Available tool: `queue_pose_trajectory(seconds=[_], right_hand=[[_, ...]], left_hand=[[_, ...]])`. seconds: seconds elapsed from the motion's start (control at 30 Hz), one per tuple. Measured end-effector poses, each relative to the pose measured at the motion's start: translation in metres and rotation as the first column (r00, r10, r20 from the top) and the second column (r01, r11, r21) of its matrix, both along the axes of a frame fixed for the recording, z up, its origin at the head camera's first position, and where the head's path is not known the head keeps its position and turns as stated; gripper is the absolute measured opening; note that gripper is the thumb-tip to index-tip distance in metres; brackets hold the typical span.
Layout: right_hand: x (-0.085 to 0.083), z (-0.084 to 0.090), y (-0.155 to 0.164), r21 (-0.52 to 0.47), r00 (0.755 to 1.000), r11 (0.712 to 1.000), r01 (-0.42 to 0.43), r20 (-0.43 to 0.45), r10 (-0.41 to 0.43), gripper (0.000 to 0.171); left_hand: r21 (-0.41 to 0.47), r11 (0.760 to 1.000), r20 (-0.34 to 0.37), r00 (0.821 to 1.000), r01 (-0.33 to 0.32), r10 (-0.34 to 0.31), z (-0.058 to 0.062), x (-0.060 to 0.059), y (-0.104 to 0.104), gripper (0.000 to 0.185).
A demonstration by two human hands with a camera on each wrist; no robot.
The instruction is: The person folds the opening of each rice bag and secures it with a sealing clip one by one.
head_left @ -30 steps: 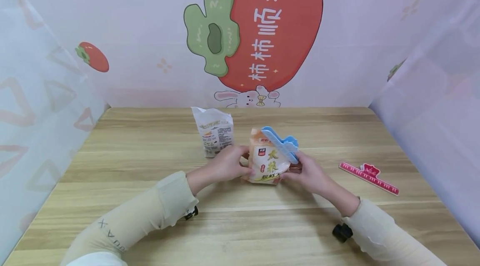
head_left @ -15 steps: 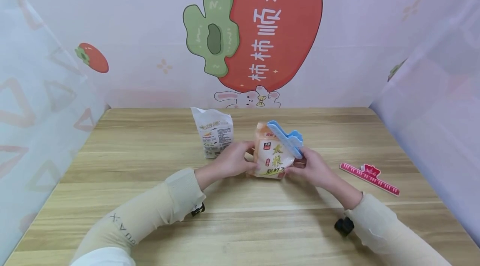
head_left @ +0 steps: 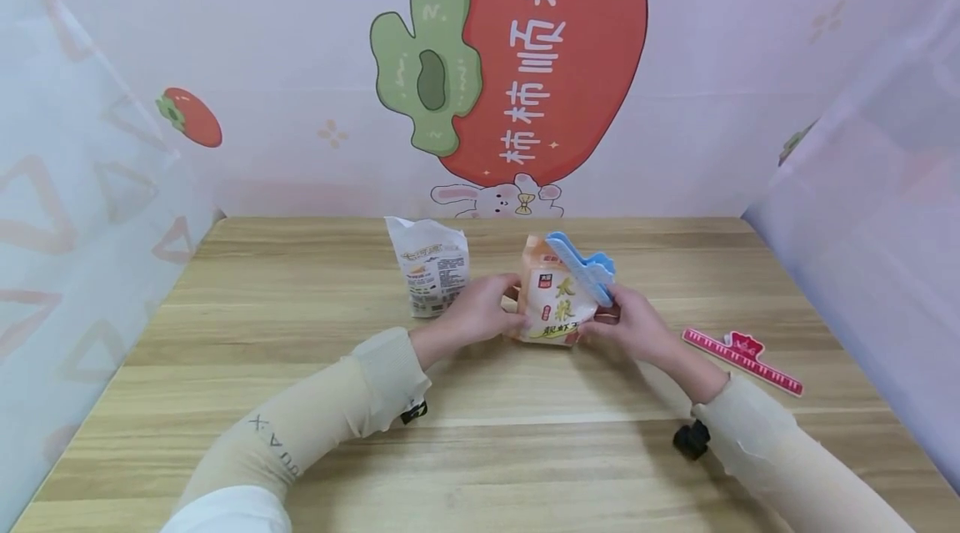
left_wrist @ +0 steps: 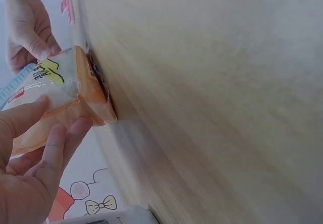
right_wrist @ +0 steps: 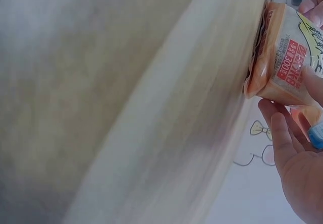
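An orange-and-white food bag (head_left: 551,299) stands upright between the two hands, and a blue bag clip (head_left: 581,268) sits slantwise across its top right corner. My left hand (head_left: 483,308) holds the bag's left side, with the thumb on the front face and the fingers around the side edge in the left wrist view. On the opposite side my right hand (head_left: 633,329) holds the lower right, just under the clip's end. In the right wrist view the bag's orange bottom (right_wrist: 262,57) is close over the tabletop.
A white printed bag (head_left: 431,270) stands behind the left hand, its top loose. Over to the right, a pink bag clip (head_left: 742,359) lies on the wooden table (head_left: 525,450). Printed fabric walls (head_left: 300,133) border the back and sides.
Both hands have carried the orange-and-white bag, clip included, farther back and a little to the right. The white bag and pink clip have stayed in place.
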State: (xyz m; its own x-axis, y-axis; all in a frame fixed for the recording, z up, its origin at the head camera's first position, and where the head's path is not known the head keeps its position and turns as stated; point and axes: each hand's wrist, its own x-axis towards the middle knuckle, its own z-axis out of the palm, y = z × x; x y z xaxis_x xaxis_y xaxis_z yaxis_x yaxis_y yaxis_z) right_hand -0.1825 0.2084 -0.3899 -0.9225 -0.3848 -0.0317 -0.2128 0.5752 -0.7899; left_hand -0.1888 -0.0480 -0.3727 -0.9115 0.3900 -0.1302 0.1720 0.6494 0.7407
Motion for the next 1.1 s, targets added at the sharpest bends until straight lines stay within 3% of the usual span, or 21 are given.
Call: queue_pose_trajectory(seconds=[0.53, 1.1], right_hand=[[-0.021, 0.000, 0.006, 0.010, 1.000, 1.000, -0.005, -0.017, 0.005, 0.059], [-0.037, 0.000, 0.013, 0.044, 0.999, 0.999, 0.033, 0.009, -0.033, 0.063]], left_hand=[[0.034, 0.994, 0.041, 0.994, -0.107, 0.106, -0.002, -0.011, 0.012, 0.055], [0.018, 0.986, 0.032, 0.985, -0.169, 0.168, -0.001, -0.022, 0.026, 0.055]])
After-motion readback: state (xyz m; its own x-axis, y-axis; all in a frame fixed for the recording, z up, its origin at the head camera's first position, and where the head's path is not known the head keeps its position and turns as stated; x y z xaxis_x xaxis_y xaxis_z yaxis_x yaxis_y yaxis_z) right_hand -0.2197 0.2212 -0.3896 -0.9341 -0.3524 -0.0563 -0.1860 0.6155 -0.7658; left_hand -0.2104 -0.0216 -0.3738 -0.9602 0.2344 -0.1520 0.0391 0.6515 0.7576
